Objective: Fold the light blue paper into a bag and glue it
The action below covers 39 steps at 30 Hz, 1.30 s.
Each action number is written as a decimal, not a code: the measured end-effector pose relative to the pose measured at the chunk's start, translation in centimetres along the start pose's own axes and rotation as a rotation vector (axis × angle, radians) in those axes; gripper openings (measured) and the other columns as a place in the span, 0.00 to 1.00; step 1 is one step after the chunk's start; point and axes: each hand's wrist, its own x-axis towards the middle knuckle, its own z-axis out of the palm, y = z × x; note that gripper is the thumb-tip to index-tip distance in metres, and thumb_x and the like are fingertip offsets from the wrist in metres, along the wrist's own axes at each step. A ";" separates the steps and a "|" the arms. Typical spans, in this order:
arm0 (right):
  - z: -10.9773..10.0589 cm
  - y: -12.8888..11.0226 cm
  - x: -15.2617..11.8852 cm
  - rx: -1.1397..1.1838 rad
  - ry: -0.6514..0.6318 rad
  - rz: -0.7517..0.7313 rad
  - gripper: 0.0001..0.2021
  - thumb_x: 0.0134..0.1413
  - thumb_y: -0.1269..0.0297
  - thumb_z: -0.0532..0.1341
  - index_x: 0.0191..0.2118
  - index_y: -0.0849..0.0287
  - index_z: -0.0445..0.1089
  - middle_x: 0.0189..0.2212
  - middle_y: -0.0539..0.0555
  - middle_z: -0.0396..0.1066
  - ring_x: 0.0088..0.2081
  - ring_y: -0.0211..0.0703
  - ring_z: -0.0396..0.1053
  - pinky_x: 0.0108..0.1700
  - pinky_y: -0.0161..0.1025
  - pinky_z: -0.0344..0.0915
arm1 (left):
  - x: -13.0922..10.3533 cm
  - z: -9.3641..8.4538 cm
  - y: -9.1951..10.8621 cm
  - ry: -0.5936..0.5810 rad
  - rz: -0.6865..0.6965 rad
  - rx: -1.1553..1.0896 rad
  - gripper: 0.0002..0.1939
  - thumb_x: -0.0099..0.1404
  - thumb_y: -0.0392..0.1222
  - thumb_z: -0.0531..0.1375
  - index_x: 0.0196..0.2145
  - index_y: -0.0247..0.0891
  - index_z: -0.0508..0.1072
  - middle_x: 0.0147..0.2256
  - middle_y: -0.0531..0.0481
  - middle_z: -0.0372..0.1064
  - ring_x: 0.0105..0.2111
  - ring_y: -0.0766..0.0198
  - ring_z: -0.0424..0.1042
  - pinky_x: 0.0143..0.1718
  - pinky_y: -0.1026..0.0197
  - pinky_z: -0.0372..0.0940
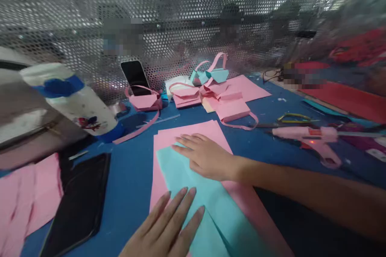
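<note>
My left hand (169, 225) lies flat with its fingers apart on a folded turquoise sheet of paper (223, 200). Farther up the same sheet, my right hand (208, 156) is spread out, palm down, near its far end. A fold line runs along the near part of the turquoise paper, where one layer overlaps another. Beneath it are pink paper sheets (208, 127), sticking out around its edges. Neither hand grips anything.
Small pink paper bags (232, 110) and a turquoise paper bag (218, 74) stand at the back, by a phone (135, 76). A pink glue gun (310, 134) lies right. At left are a white-blue bottle (84, 104), a black tablet-like slab (81, 200) and folded pink paper (45, 192).
</note>
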 end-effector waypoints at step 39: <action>0.1 -0.1 -0.2 -0.049 0.039 -0.032 0.26 0.62 0.72 0.51 0.65 0.65 0.56 0.66 0.64 0.53 0.66 0.53 0.50 0.65 0.51 0.50 | 1.5 0.3 2.6 0.067 -0.022 -0.094 0.27 0.74 0.54 0.48 0.60 0.31 0.65 0.58 0.36 0.65 0.66 0.47 0.48 0.67 0.46 0.32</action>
